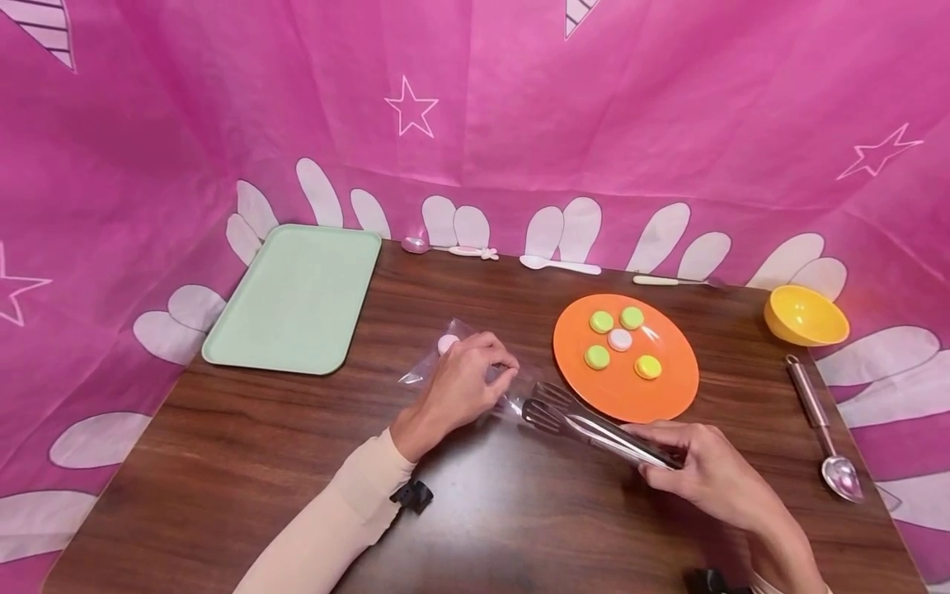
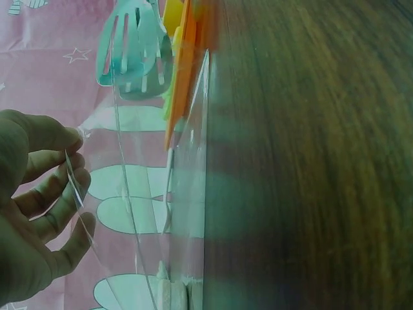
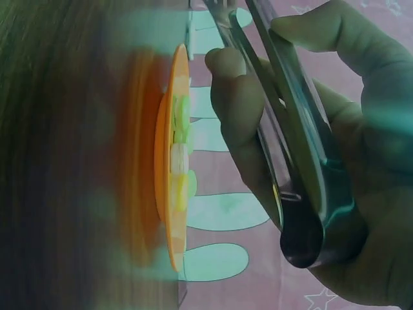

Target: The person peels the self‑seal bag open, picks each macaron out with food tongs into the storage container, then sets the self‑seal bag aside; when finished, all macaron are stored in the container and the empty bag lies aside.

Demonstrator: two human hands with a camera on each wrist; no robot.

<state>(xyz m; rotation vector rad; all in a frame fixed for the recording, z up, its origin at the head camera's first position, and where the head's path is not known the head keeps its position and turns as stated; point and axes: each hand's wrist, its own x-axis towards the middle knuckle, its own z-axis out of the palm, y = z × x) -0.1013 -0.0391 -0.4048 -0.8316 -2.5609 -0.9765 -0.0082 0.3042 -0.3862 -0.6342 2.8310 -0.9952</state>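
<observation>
A person's two hands work at a dark wooden table (image 1: 297, 462) walled in by pink printed cloth. The left hand (image 1: 463, 384) pinches the open mouth of a clear plastic bag (image 1: 438, 363) between thumb and curled fingers (image 2: 61, 184), holding the film up off the wood. The bag lies just left of an orange plate (image 1: 668, 396), and one pale pink macaron (image 1: 448, 344) sits inside it at the far end. The right hand (image 1: 716, 478) is wrapped round the handle end of steel tongs (image 1: 586, 425); their slotted tips lie close together at the bag's mouth, between the left hand and the plate's near edge, and seem to carry nothing.

On the plate sit five macarons (image 1: 620, 339): three green, one white in the middle, one yellow. They look light and brittle, likely to crack under a hard squeeze, so a gentle hold across the flat shells would suit them. The bag film is thin, limp and slippery, best held by its rim.

Well left of the plate lies a pale green tray (image 1: 297, 301). To the plate's right are a yellow bowl (image 1: 805, 316) and a steel scoop (image 1: 820, 425); small spoons lie beyond it.
</observation>
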